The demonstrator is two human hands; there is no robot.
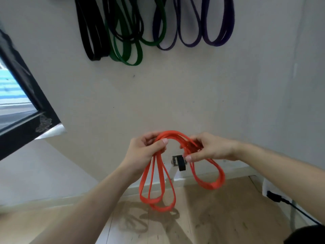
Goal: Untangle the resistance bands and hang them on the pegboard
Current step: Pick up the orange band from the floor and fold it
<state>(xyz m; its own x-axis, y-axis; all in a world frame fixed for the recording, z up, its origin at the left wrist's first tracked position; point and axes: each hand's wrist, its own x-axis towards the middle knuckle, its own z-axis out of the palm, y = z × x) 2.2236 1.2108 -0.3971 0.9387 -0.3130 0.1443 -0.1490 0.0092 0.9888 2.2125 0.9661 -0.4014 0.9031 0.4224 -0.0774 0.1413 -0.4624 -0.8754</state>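
Note:
A bundle of orange resistance bands (175,136) arches between both hands in front of the wall. My left hand (142,152) grips the left side, thumb over the strands, and long loops (156,191) hang below it. My right hand (211,148) pinches the tangled right side, where another loop (209,180) droops. Higher on the wall hang black bands (91,39), green bands (126,51) and purple bands (216,32); their pegs are out of frame.
A dark-framed window (26,95) juts in at the left. A small black and metal fitting (179,162) sits low on the wall behind the bands. A black plug and cable (276,198) lie at the right, above the wooden floor (202,217).

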